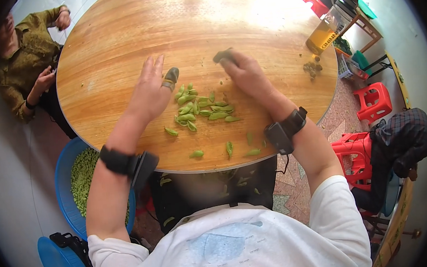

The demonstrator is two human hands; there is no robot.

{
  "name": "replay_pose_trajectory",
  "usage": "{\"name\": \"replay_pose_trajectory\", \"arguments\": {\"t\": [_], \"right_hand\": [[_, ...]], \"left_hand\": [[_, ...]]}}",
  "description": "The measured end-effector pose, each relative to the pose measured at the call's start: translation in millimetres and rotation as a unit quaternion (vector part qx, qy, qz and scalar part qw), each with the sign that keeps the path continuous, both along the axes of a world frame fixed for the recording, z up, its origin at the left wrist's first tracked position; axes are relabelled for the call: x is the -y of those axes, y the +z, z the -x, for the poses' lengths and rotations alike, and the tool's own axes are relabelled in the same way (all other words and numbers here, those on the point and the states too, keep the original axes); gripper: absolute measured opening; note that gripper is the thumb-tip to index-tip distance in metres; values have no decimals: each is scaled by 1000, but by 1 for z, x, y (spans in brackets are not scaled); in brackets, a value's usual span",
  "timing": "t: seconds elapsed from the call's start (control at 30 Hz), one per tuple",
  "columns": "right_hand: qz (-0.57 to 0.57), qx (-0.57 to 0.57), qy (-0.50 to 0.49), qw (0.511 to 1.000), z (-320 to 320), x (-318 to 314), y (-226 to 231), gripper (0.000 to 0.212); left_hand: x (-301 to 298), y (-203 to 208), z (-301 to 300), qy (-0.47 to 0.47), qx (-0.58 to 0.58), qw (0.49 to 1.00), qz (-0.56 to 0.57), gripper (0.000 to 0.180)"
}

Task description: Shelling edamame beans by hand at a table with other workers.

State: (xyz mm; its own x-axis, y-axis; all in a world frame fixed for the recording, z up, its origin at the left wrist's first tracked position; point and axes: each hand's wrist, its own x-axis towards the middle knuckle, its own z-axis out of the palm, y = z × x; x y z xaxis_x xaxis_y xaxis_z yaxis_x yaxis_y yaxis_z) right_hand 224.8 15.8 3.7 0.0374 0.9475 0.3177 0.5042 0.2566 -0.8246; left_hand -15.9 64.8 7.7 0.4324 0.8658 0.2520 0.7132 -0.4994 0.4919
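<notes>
Green bean pods (189, 108) lie in a loose heap on the round wooden table (107, 56), several of them split. My left hand (152, 90) is just left of the heap, fingers stretched out and nothing in it; a dark cover (171, 77) sits on its thumb. Beyond the heap on the right, my right hand (248, 75) is held low over the tabletop. Dark material (223, 56) shows at its fingertips, apparently a similar cover. Motion blurs those fingers, so whether they hold anything is unclear.
Scattered pods (230, 149) lie near the table's front edge. A blue basin (66, 180) of shelled green beans stands at lower left. On the table's right are a jug of amber liquid (322, 35) and small brown bits (312, 68). Another person (27, 58) sits at left; red stools (373, 102) stand right.
</notes>
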Motion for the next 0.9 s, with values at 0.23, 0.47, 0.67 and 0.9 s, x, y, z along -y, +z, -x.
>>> {"name": "replay_pose_trajectory", "arguments": {"t": [0.23,0.47,0.67,0.9], "right_hand": [[98,-205,-7,974,-14,-1,-1,20],[41,-245,-74,966,-13,-11,1,18],[69,-322,-96,939,-38,-1,6,14],[71,-297,-65,950,-35,-5,1,14]], "left_hand": [[43,-3,-48,-246,-10,969,18,53],[-51,-16,-58,-120,-60,991,-28,56],[16,1,-89,-376,-102,921,-18,50],[45,22,-33,-458,49,881,109,47]]}}
